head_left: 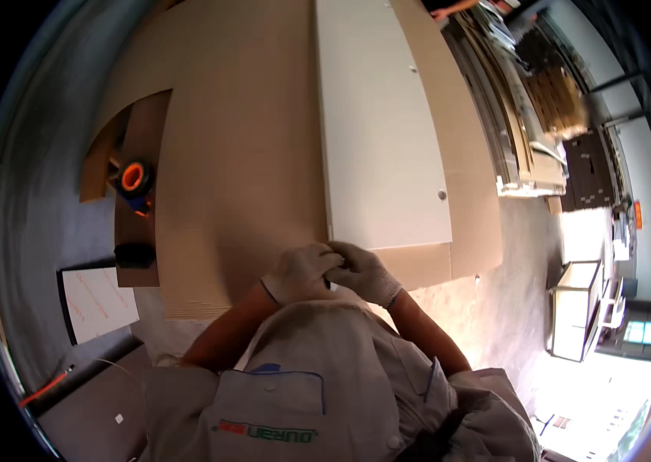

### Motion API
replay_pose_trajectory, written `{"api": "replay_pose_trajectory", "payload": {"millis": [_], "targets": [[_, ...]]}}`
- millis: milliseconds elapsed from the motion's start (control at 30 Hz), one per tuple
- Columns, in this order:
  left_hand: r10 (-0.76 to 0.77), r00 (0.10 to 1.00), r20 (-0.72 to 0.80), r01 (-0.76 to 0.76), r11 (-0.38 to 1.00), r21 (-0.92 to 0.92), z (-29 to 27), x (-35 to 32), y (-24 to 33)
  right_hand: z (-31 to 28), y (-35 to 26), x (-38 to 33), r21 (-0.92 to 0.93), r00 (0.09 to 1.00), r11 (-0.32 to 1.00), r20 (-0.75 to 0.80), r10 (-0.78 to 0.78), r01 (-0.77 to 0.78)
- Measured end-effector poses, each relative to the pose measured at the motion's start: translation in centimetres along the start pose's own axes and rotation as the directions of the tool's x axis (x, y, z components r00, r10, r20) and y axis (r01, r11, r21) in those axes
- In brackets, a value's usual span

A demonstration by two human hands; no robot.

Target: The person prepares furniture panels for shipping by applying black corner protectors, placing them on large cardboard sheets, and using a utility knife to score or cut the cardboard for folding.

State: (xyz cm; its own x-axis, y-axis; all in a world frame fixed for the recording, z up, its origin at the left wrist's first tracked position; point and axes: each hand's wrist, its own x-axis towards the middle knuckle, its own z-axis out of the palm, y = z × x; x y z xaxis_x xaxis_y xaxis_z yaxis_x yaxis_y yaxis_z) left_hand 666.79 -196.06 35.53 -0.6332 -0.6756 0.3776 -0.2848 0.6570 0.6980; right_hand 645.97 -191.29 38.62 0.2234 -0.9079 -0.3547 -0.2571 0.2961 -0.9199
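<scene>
The white panel [379,123] lay flat on a stack of brown cardboard sheets [241,154], its near edge just beyond my fingertips and its length running away from me; the cardboard beneath it presumably kept its finished face off the bench. Two small round fittings showed on its surface, well beyond my fingers and toward the right edge. My left hand [298,273] and right hand [364,273], both in pale knitted work gloves, met at that near edge, close to the panel's left corner. The fingers of each were curled inward and pressed against those of the other hand, the right overlapping the left; whether they pinched anything small between them I could not tell, since the gloves hid it. Both forearms were bare to the rolled grey sleeves and came up from my chest, elbows spread, wrists converging, so the hands worked close against my body. Far to the left of my fingers, in a gap between the cardboard sheets, stood an orange tape roll [134,176], with a dark block [134,255] nearer me and a white sheet with red marks [98,302] beside it.
</scene>
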Motion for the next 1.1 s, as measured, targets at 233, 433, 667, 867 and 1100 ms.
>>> {"api": "replay_pose_trajectory", "payload": {"millis": [233, 433, 667, 867, 1100], "targets": [[-0.331, 0.944, 0.016, 0.323, 0.908, -0.266, 10.1, -1.1, 1.2, -5.8, 5.3, -5.3, 0.361, 0.977, 0.912, -0.015, 0.215, -0.195], [-0.371, 0.927, -0.058, 0.363, 0.926, -0.106, 14.4, 2.9, 6.2, -10.4, 9.1, -7.8, 0.667, 0.955, 0.726, -0.072, 0.286, -0.167], [-0.598, 0.784, -0.166, 0.494, 0.763, -0.417, 20.7, 5.7, 6.6, -16.3, 10.1, -9.4, 0.811, 0.966, 0.583, -0.11, 0.234, -0.049], [-0.758, 0.652, -0.002, 0.633, 0.546, -0.549, 21.6, 8.6, 9.2, -19.3, 10.0, -10.8, 0.605, 0.982, 0.794, -0.108, 0.154, -0.058], [-0.535, 0.828, -0.167, 0.445, 0.809, -0.384, 23.6, 8.4, 9.2, -21.5, 11.5, -11.8, 0.759, 0.99, 0.651, -0.085, 0.11, -0.007]]}}
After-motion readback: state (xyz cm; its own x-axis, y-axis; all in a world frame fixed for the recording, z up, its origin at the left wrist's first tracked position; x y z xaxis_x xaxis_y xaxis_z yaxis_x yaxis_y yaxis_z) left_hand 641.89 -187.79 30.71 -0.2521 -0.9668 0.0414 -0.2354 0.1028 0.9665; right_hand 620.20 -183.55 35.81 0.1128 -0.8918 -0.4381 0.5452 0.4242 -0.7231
